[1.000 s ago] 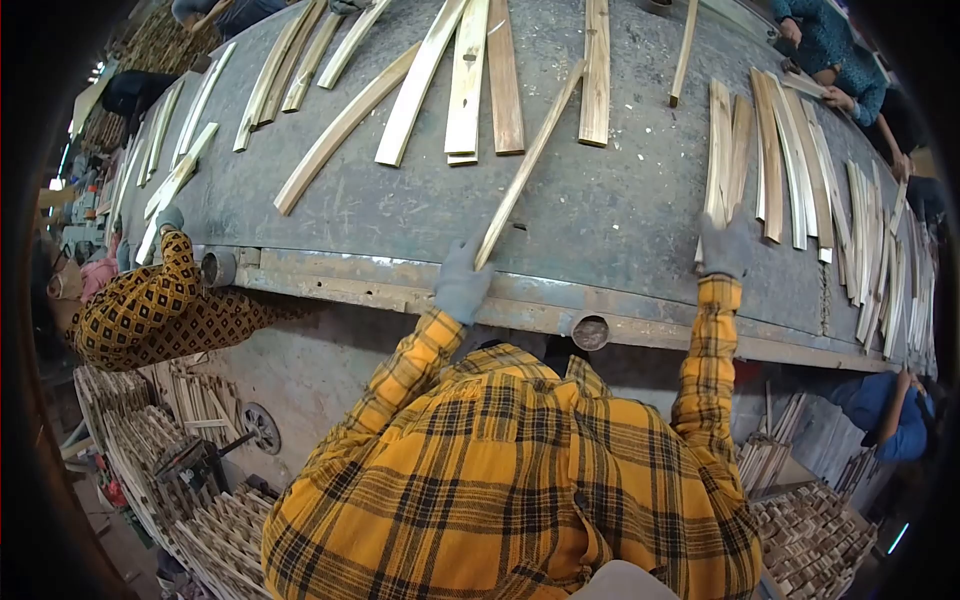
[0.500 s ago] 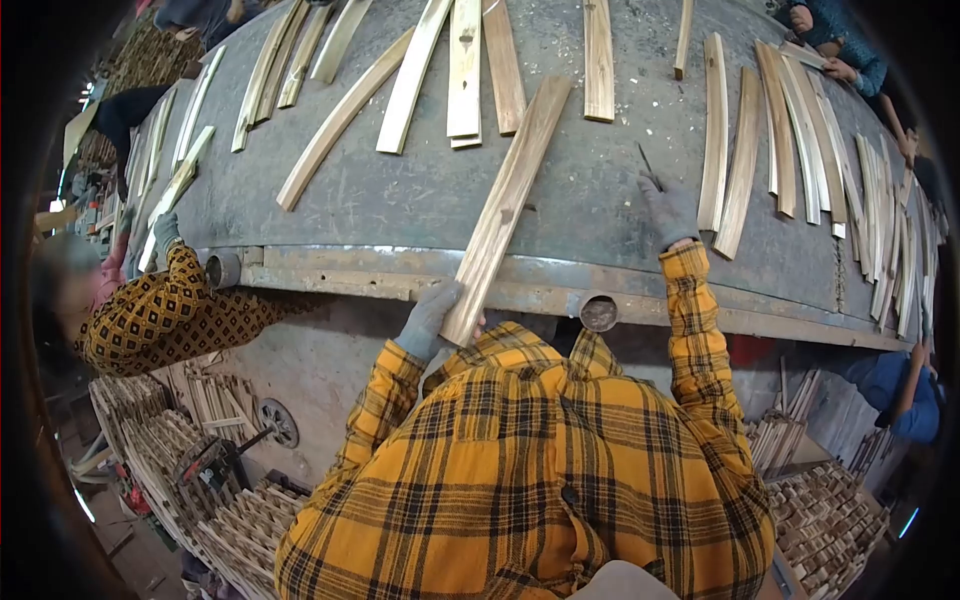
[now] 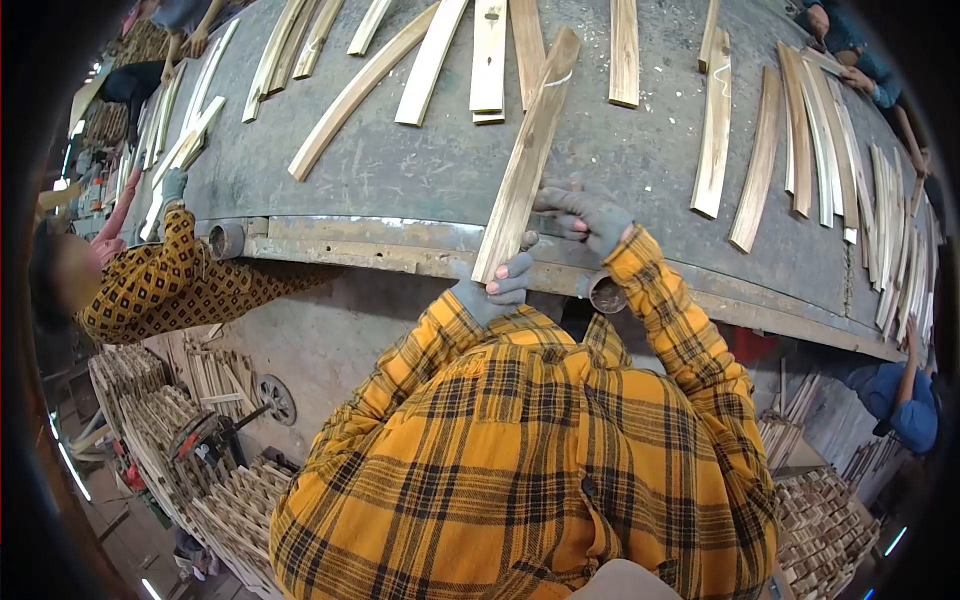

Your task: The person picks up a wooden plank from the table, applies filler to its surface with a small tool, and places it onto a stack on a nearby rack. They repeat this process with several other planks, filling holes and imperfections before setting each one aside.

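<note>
A long wooden slat (image 3: 528, 160) slants away from me, its near end over the table's front edge. Around that near end closes my left hand (image 3: 495, 292) in a grey glove, fingers curled over the side. A thin white line crosses the slat close to its far end. My right hand (image 3: 598, 218), also gloved in grey, is beside the slat's right edge with its fingers bent together. The thin dark pointed tool seen in it earlier is mostly hidden now.
Several slats (image 3: 430, 70) lie spread over the grey metal table (image 3: 400, 180), with more (image 3: 712, 130) to the right. A pipe end (image 3: 607, 294) juts from the front edge. A person in a patterned sleeve (image 3: 180, 260) works at left. Stacked wood (image 3: 200, 480) stands below.
My right hand has come leftward from the table to the slat. The slat has shifted away from me and shows a different face, and my left hand has turned with its fingers upward.
</note>
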The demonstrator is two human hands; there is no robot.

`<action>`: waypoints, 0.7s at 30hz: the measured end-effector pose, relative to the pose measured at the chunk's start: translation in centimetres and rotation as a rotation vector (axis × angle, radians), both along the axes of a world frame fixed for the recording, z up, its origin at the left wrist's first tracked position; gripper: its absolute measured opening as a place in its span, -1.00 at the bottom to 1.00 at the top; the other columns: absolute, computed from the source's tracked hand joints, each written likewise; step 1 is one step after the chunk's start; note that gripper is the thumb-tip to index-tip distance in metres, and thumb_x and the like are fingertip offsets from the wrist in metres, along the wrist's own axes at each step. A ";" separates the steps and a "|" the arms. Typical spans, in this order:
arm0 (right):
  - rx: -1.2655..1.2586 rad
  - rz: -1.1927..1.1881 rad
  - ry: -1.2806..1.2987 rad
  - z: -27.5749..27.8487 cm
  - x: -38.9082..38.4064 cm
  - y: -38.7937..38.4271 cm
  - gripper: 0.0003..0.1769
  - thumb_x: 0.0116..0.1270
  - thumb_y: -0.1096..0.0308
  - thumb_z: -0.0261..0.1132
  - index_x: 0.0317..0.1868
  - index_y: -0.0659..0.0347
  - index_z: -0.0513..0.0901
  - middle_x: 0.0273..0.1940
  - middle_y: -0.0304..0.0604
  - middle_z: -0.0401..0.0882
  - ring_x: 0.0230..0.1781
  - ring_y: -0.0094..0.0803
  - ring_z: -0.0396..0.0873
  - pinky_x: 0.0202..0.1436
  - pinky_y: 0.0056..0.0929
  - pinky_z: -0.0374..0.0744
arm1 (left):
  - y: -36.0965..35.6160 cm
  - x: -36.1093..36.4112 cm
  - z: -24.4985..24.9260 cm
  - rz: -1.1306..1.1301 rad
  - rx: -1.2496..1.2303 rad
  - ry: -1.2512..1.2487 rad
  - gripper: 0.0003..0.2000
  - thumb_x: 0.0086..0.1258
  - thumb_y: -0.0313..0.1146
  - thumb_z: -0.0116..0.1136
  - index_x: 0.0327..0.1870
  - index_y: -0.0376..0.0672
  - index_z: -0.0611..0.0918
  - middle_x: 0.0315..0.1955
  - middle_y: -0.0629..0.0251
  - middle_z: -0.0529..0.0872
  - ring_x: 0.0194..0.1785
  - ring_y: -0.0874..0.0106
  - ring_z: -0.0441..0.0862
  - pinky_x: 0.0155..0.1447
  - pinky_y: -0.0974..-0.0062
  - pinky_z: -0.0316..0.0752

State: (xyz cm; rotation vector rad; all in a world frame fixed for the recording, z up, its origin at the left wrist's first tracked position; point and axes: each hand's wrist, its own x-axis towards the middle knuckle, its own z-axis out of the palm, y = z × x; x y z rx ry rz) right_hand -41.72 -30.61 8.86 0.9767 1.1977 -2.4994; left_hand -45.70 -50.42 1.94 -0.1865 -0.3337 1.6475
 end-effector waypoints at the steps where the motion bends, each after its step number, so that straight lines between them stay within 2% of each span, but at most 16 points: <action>1: -0.091 -0.010 0.003 -0.3 -0.2 0.1 -0.65 0.21 0.44 0.33 -0.01 0.39 0.53 -0.55 -0.27 0.58 -0.78 -0.72 0.23 -0.73 -0.71 0.14 | 0.4 0.3 0.2 -0.015 -0.011 -0.005 -0.66 0.50 -0.31 -0.22 0.18 -0.33 0.34 -0.56 0.32 0.40 -0.65 0.55 0.33 -0.61 0.64 0.25; 3: -0.169 -0.006 0.018 -2.6 -0.4 0.4 -0.67 0.20 0.42 0.34 -0.05 0.38 0.55 -0.64 -0.38 0.44 -0.77 -0.71 0.24 -0.74 -0.69 0.13 | 1.1 0.2 1.0 -0.047 -0.038 -0.017 -0.65 0.49 -0.30 -0.21 0.18 -0.33 0.33 -0.57 0.32 0.38 -0.62 0.54 0.35 -0.60 0.61 0.26; 4: -0.160 -0.030 0.034 -2.4 -0.1 0.2 -0.69 0.21 0.41 0.34 -0.07 0.37 0.56 -0.66 -0.40 0.41 -0.77 -0.71 0.24 -0.73 -0.69 0.13 | 2.1 -0.1 1.4 -0.059 0.118 0.079 -0.62 0.50 -0.22 -0.19 0.16 -0.33 0.36 -0.49 0.28 0.50 -0.47 0.50 0.50 -0.50 0.60 0.41; 5: -0.149 -0.053 0.051 -2.3 -0.2 0.3 -0.70 0.22 0.40 0.34 -0.08 0.37 0.57 -0.68 -0.42 0.37 -0.76 -0.71 0.24 -0.73 -0.69 0.12 | 2.6 -0.7 1.9 -0.128 -0.185 0.270 -0.60 0.50 -0.19 -0.18 0.17 -0.31 0.37 -0.42 0.24 0.54 -0.46 0.45 0.54 -0.48 0.58 0.44; 6: 0.071 0.030 0.016 -3.3 0.4 2.1 -0.77 0.21 0.54 0.23 -0.09 0.33 0.59 -0.63 -0.35 0.44 -0.71 -0.62 0.31 -0.66 -0.63 0.25 | 3.1 -1.2 4.7 -0.189 -0.493 0.456 -0.58 0.49 -0.15 -0.18 0.18 -0.30 0.37 -0.35 0.19 0.58 -0.44 0.39 0.58 -0.45 0.57 0.47; 7: 0.404 0.193 0.133 -4.9 1.6 4.3 -0.67 0.15 0.61 0.15 -0.05 0.27 0.58 -0.54 -0.28 0.50 -0.66 -0.55 0.36 -0.57 -0.56 0.34 | 3.5 -1.7 6.5 -0.246 -0.807 0.636 -0.56 0.49 -0.11 -0.18 0.19 -0.28 0.38 -0.28 0.15 0.62 -0.43 0.34 0.62 -0.43 0.55 0.51; 8: 0.765 0.308 0.222 -6.4 2.9 6.4 -0.56 0.08 0.67 0.08 0.00 0.22 0.58 -0.46 -0.22 0.56 -0.61 -0.48 0.42 -0.48 -0.49 0.43 | 4.6 -3.0 6.6 -0.199 -0.884 1.114 -0.58 0.45 -0.06 -0.10 0.07 -0.25 0.50 -0.24 0.13 0.66 -0.39 0.32 0.66 -0.42 0.54 0.55; 10: 0.892 0.233 0.198 -2.7 5.1 8.6 -0.52 0.07 0.68 0.08 0.04 0.21 0.56 -0.38 -0.19 0.60 -0.60 -0.50 0.42 -0.47 -0.50 0.45 | 7.1 -7.5 4.6 -0.366 -0.896 1.685 -0.60 0.35 -0.03 0.07 -0.07 -0.23 0.57 -0.32 0.17 0.67 -0.24 0.29 0.65 -0.16 0.35 0.56; 12: 0.734 0.012 0.070 1.4 6.5 10.9 -0.59 0.15 0.62 0.13 0.06 0.29 0.53 -0.36 -0.21 0.61 -0.67 -0.61 0.35 -0.61 -0.61 0.37 | 11.5 -10.5 3.3 -0.079 -1.294 2.435 -0.56 0.29 -0.02 0.12 0.00 -0.21 0.52 -0.23 0.11 0.64 -0.09 0.29 0.60 0.01 0.25 0.49; 13: 0.509 -0.161 -0.056 2.7 6.9 12.0 -0.61 0.19 0.58 0.17 0.07 0.33 0.52 -0.35 -0.23 0.62 -0.71 -0.66 0.31 -0.68 -0.67 0.31 | 14.0 -11.8 2.8 -0.003 -1.388 2.523 -0.51 0.25 -0.01 0.16 0.05 -0.21 0.48 -0.15 0.06 0.60 -0.04 0.25 0.58 0.05 0.25 0.47; 14: 0.598 -0.213 -0.076 2.4 8.0 13.4 -0.62 0.20 0.53 0.23 0.07 0.35 0.51 -0.34 -0.24 0.62 -0.73 -0.71 0.27 -0.73 -0.71 0.24 | 16.3 -13.0 2.6 0.076 -1.483 2.608 -0.45 0.21 -0.01 0.19 0.11 -0.21 0.44 -0.08 0.02 0.56 0.01 0.22 0.55 0.09 0.24 0.45; 15: 0.687 -0.266 -0.099 1.7 9.2 15.3 -0.60 0.22 0.47 0.28 0.07 0.38 0.50 -0.33 -0.25 0.62 -0.76 -0.75 0.22 -0.77 -0.74 0.16 | 18.4 -13.7 2.3 0.017 -1.574 2.607 -0.40 0.18 -0.01 0.22 0.15 -0.21 0.40 -0.03 0.01 0.54 0.05 0.22 0.53 0.11 0.27 0.44; 17: 0.701 -0.316 -0.128 1.0 11.1 18.5 -0.58 0.21 0.43 0.31 0.09 0.36 0.50 -0.31 -0.21 0.64 -0.73 -0.74 0.27 -0.73 -0.75 0.20 | 21.5 -14.8 2.2 -0.120 -1.750 2.590 -0.30 0.14 -0.02 0.26 0.24 -0.21 0.33 0.05 -0.01 0.49 0.12 0.22 0.49 0.15 0.32 0.42; 18: 0.736 -0.298 -0.115 -0.5 12.1 20.8 -0.51 0.22 0.35 0.32 0.13 0.36 0.48 -0.32 -0.19 0.63 -0.63 -0.67 0.39 -0.60 -0.69 0.37 | 22.6 -15.6 0.9 -0.143 -1.817 2.552 -0.30 0.13 -0.05 0.27 0.26 -0.18 0.30 0.02 0.00 0.50 0.07 0.20 0.51 0.14 0.32 0.44; 20: 1.257 -0.171 -0.396 -0.7 12.4 22.4 -0.46 0.20 0.28 0.36 0.16 0.34 0.47 -0.33 -0.19 0.63 -0.56 -0.59 0.45 -0.48 -0.62 0.44 | 24.0 -17.2 -2.2 -0.177 -1.954 2.475 -0.27 0.11 -0.10 0.29 0.29 -0.12 0.26 -0.04 0.00 0.52 -0.03 0.17 0.56 0.11 0.31 0.48; 21: 1.510 -0.099 -0.543 -0.8 12.2 22.7 -0.43 0.19 0.25 0.37 0.17 0.32 0.47 -0.34 -0.19 0.62 -0.52 -0.56 0.48 -0.42 -0.59 0.48 | 23.4 -17.4 -1.2 -0.188 -1.811 2.422 -0.28 0.12 -0.14 0.28 0.31 -0.12 0.25 -0.03 0.00 0.52 -0.02 0.17 0.56 0.11 0.28 0.48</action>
